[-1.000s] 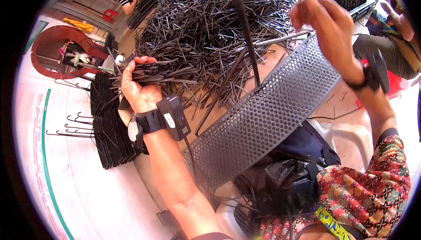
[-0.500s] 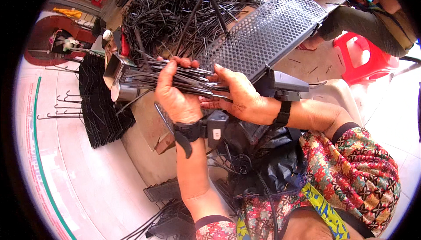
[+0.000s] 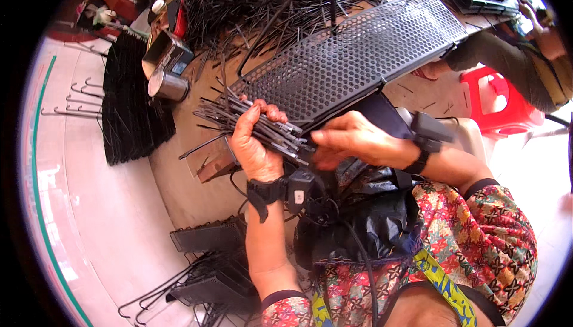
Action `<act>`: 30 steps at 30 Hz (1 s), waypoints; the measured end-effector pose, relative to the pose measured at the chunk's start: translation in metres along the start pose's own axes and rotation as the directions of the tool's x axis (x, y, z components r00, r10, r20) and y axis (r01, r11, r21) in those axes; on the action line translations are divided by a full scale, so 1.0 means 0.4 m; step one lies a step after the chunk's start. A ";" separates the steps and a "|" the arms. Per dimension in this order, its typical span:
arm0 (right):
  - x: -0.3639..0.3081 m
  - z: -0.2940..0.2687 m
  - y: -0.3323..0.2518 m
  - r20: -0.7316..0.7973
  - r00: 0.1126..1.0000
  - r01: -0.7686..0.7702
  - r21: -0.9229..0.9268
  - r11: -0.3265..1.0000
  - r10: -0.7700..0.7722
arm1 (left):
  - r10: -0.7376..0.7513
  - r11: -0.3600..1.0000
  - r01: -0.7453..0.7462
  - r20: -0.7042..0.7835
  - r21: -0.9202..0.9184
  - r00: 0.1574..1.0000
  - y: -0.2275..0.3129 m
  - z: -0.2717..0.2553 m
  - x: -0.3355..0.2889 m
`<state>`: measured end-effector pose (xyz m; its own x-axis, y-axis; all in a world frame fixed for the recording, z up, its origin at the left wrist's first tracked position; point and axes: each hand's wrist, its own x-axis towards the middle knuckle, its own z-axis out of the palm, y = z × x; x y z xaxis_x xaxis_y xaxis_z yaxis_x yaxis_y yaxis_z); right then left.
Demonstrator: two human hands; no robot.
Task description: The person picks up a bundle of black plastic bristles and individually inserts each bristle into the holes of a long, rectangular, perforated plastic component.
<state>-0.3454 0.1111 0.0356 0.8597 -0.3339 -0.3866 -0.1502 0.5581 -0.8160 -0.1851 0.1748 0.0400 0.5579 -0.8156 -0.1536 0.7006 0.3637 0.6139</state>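
My left hand (image 3: 258,148) is wrapped round a thick bundle of thin black sticks (image 3: 227,115), held slantwise with uneven ends poking out on the left. Close by the bundle's right ends is my right hand (image 3: 358,142), fingers loosely apart and a little blurred, with no stick seen in it. Just beyond both hands lies a long black tray (image 3: 364,52) with a perforated hexagon pattern. Behind that tray spreads a big heap of similar black sticks (image 3: 239,10).
A metal can (image 3: 169,85) and a small box (image 3: 167,53) stand at the table's left. Hooked black racks (image 3: 132,112) stack beside it; more dark trays (image 3: 209,267) lie below. A red stool (image 3: 498,103) and another person's leg (image 3: 495,43) are at the right.
My right hand has come away from the bundle toward the right. My left hand has moved slightly right and lower, still round the sticks. The view has shifted a little.
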 end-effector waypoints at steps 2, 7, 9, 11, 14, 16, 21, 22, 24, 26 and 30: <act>-0.016 -0.004 -0.031 -0.095 0.991 0.067 -0.213 0.975 -0.089 | -0.041 0.999 0.041 0.020 -0.025 0.999 0.025 -0.026 -0.026; 0.097 0.059 -0.130 -0.184 0.874 0.401 -0.250 0.881 -0.450 | -0.080 0.989 0.098 -0.163 0.106 0.983 0.019 -0.034 -0.078; 0.150 0.082 -0.131 -0.153 0.888 0.412 -0.152 0.898 -0.434 | -0.064 0.972 0.096 -0.155 0.213 0.986 0.017 -0.030 -0.087; 0.177 0.096 -0.123 -0.132 0.889 0.425 -0.119 0.897 -0.439 | -0.073 0.960 0.115 -0.168 0.255 0.983 0.014 -0.029 -0.091; 0.207 0.095 -0.111 -0.147 0.885 0.434 -0.082 0.897 -0.441 | -0.131 0.969 0.167 -0.197 0.180 0.972 0.020 -0.022 -0.092; 0.204 0.105 -0.123 -0.153 0.893 0.413 -0.101 0.905 -0.424 | -0.159 0.979 0.182 -0.210 0.095 0.965 0.016 -0.035 -0.096; 0.254 0.097 -0.205 -0.191 0.706 0.631 -0.268 0.728 -0.682 | -0.241 0.969 0.215 -0.246 -0.125 0.939 0.014 -0.041 -0.110; 0.277 0.100 -0.197 -0.163 0.693 0.642 -0.304 0.704 -0.702 | -0.236 0.969 0.207 -0.255 -0.137 0.938 0.010 -0.044 -0.113; 0.318 0.112 -0.180 -0.103 0.666 0.662 -0.377 0.648 -0.739 | -0.232 0.970 0.200 -0.273 -0.139 0.934 0.003 -0.041 -0.115; 0.333 0.117 -0.180 -0.062 0.709 0.614 -0.437 0.657 -0.703 | -0.223 0.973 0.198 -0.265 -0.119 0.938 0.002 -0.034 -0.109; 0.373 0.142 -0.148 0.011 0.728 0.605 -0.481 0.635 -0.685 | -0.187 0.977 0.153 -0.245 -0.149 0.951 -0.003 -0.030 -0.113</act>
<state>-0.1804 0.0713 0.0505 0.7341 -0.6176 0.2823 0.1896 -0.2127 -0.9585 -0.2058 0.2166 0.0368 0.5091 -0.7332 -0.4508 0.8362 0.2972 0.4610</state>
